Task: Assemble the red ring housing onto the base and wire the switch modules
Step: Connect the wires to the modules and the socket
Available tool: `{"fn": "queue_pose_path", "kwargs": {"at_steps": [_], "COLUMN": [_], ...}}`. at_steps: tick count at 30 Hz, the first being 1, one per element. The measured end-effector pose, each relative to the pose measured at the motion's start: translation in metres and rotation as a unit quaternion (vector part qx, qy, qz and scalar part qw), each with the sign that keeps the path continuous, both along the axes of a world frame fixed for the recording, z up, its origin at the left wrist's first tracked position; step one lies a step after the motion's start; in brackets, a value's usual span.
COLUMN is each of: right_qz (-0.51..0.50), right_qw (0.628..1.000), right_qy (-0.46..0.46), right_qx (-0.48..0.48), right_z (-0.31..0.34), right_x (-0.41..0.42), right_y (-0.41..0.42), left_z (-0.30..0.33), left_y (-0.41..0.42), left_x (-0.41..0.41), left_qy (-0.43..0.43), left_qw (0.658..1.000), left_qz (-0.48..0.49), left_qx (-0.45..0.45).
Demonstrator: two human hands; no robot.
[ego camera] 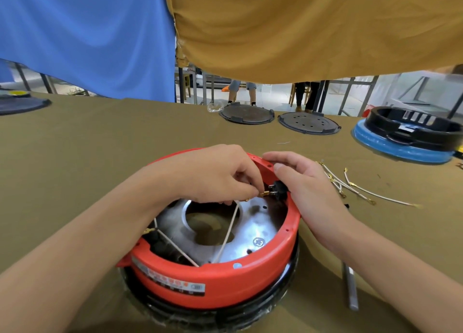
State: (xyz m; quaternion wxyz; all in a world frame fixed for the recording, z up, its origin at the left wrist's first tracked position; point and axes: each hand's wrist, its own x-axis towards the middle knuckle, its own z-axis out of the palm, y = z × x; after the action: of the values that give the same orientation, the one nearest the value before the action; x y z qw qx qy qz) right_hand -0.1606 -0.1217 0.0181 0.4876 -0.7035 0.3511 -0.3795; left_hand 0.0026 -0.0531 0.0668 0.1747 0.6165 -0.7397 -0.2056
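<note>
Wiring is under way, and the seating looks done: the red ring housing sits on the black base directly below both hands. The left hand pinches a brass connector on a white wire between thumb and fingertips, its tip touching the black switch module just beyond those fingertips. The right hand steadies the housing's far rim, fingers curled over the rim above the module and thumb pressed near it. A second white wire crosses the metal plate below the left wrist. Judging by the spare wires lying beyond the right hand's knuckles, more connections remain. Room inside the ring is tight, hemmed by the rim; the tablecloth outside the left forearm gives freer movement.
</note>
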Motion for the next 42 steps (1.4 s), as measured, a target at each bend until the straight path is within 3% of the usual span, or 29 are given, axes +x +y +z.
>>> {"fn": "queue_pose_path", "kwargs": {"at_steps": [42], "right_qz": [-0.012], "right_qw": [1.000], "right_qy": [0.000], "right_qx": [-0.008], "right_z": [-0.0018], "right_x": [0.0011], "right_y": [-0.0011], "left_z": [0.0009], "left_y": [0.0014], "left_x": [0.0010], "left_qy": [0.009], "left_qw": [1.000], "left_qz": [-0.003], "left_qx": [0.009]}}
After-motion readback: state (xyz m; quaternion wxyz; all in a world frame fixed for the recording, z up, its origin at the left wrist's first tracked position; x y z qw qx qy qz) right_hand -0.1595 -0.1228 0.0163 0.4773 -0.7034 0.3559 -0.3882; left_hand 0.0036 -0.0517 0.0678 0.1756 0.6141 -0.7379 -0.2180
